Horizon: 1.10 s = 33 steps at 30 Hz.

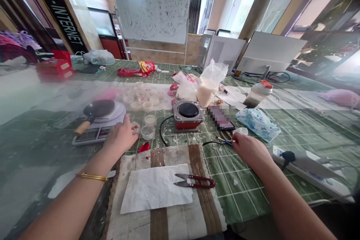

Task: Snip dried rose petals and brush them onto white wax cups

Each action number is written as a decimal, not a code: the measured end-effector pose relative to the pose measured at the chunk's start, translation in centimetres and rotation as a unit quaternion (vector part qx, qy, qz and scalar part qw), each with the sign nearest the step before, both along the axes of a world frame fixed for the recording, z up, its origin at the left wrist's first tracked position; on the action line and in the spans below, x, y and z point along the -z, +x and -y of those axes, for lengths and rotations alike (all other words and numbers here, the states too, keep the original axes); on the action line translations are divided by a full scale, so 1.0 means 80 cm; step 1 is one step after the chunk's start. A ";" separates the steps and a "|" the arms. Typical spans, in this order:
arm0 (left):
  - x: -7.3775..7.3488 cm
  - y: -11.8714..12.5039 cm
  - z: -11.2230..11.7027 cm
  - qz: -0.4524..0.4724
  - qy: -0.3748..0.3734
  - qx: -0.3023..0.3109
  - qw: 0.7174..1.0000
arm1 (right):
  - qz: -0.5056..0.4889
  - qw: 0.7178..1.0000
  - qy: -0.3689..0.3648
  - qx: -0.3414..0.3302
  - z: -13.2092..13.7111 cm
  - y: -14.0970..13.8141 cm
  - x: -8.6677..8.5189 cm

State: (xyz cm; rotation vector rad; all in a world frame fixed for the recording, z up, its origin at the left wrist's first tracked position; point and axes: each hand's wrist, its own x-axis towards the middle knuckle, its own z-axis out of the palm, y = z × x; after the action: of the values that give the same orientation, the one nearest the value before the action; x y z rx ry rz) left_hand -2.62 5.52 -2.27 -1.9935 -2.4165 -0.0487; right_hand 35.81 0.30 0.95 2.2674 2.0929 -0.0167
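Observation:
My left hand (120, 135) is closed around a small clear cup (135, 128) with red bits in it. Beside that cup stand two more clear cups (148, 132), one behind the other. To the left is a white kitchen scale (112, 116) bearing a small dark pan (99, 108) with a wooden handle (82, 128). My right hand (251, 149) has its fingers pressed together near a white rounded piece (240, 131) and a scissors-like handle (224, 135); what they pinch is hidden. Red-handled thread snips (195, 181) lie on white paper (157, 191) between my arms.
A small red hot plate (188, 116) with a cord stands mid-table. Behind it are bags of pale granules (207, 90) and several filled cups (139, 95). A phone (221, 117), wipes pack (258, 123), shaker bottle (258, 94) and power strip (309, 172) lie to the right.

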 end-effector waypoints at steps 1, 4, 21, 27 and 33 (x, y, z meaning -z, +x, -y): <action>0.000 0.001 -0.001 0.003 -0.002 0.003 1.000 | 0.007 1.000 -0.005 0.005 -0.007 0.009 0.006; -0.002 0.004 -0.001 -0.008 0.010 0.002 1.000 | 0.021 1.000 -0.014 0.002 -0.015 0.023 0.026; 0.010 -0.013 -0.008 0.008 0.002 0.016 1.000 | -0.111 0.993 -0.028 -0.039 -0.009 0.027 0.030; 0.010 -0.004 -0.012 0.061 -0.001 0.019 0.998 | -0.339 0.936 -0.039 -0.085 0.007 0.022 0.015; 0.008 -0.005 -0.010 0.109 0.011 -0.026 0.994 | -0.638 0.769 -0.006 -0.022 0.019 0.003 -0.004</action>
State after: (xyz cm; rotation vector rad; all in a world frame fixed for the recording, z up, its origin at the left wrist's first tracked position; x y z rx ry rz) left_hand -3.05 6.29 -2.88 -2.0118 -2.5807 -0.3073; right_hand 36.08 -1.23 1.27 2.3806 2.4218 -2.0750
